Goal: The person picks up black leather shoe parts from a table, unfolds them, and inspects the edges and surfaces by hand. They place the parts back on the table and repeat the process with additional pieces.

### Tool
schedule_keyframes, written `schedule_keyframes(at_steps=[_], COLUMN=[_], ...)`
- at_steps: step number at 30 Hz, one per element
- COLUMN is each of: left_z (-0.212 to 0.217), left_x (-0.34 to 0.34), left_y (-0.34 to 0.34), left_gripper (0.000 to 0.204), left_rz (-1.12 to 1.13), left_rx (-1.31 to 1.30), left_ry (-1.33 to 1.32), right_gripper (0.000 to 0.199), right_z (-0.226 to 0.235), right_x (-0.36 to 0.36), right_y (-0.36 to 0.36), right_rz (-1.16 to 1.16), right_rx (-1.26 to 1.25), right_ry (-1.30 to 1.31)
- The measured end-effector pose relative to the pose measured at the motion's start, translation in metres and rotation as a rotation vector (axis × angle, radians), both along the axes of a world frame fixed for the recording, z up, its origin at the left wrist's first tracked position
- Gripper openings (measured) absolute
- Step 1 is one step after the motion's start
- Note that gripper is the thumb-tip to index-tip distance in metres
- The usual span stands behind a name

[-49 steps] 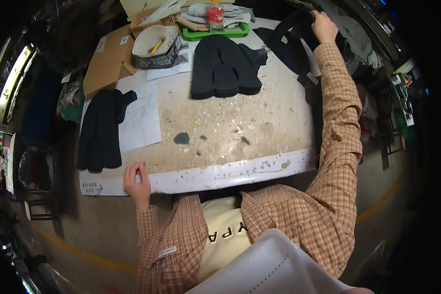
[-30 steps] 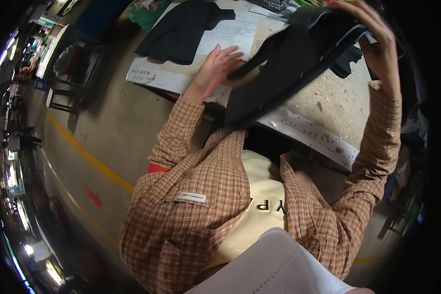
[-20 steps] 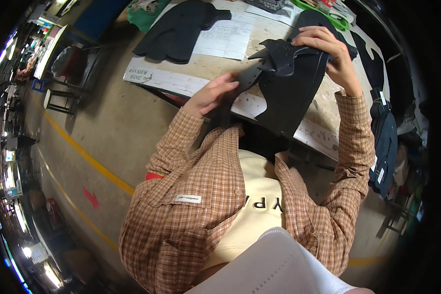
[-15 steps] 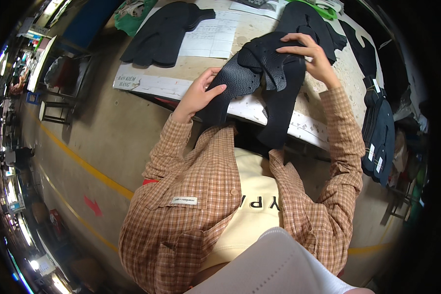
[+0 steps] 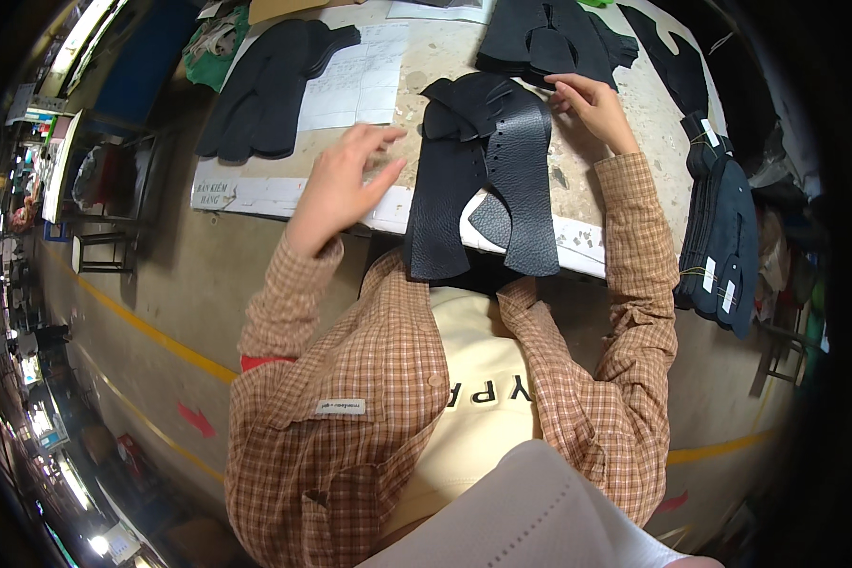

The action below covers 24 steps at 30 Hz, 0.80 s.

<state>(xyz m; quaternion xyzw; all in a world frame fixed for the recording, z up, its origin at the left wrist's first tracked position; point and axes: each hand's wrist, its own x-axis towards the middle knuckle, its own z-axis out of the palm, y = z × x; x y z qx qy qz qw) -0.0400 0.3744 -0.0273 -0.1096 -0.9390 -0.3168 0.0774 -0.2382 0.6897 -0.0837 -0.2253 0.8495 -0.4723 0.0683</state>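
Left hand (image 5: 343, 185) hovers open, fingers spread, above bench (image 5: 625, 114) front edge, just left of black leather piece (image 5: 488, 180), not touching it. Farther left: dark leather stack (image 5: 265, 85) beside paper sheet (image 5: 355, 80). Black leather piece lies across bench, lower ends hanging over front edge toward person's chest. Right hand (image 5: 592, 104) rests fingertips on piece's upper right corner, fingers loosely curled, pinching nothing visible. Behind it: second dark stack (image 5: 549, 38). Far right: bundle of tagged dark pieces (image 5: 719, 237) off bench edge.
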Motion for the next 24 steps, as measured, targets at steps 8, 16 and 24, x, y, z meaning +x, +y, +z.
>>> schedule_keyframes(at_steps=[8,16,24], left_z=[-0.017,-0.037,-0.041], left_x=[-0.143,-0.150,-0.157], left_y=[0.026,0.027,0.021], left_gripper=[0.092,0.090,0.089], left_rz=[-0.560,-0.468,-0.195], left_rx=[-0.277,-0.108,-0.057], left_ry=[-0.114,-0.050,-0.248], right_gripper=[0.038,0.062,0.032], right_z=[-0.008,0.002,0.018], right_x=[0.039,0.084,0.045], right_y=[-0.013,-0.007,-0.011], right_rz=[-0.007,0.141,-0.125], right_rx=[-0.331,-0.518,0.125], right_ry=[-0.793,-0.801,0.211])
